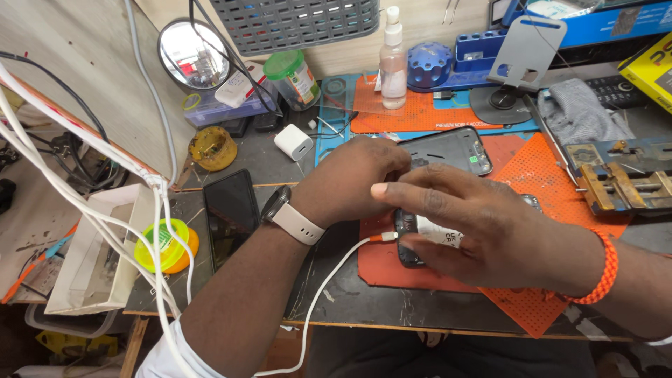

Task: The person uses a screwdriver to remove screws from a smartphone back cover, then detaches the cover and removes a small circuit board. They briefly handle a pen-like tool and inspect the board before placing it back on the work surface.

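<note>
Bright even light, soft shadows, sharp focus, wide-angle bending at edges
</note>
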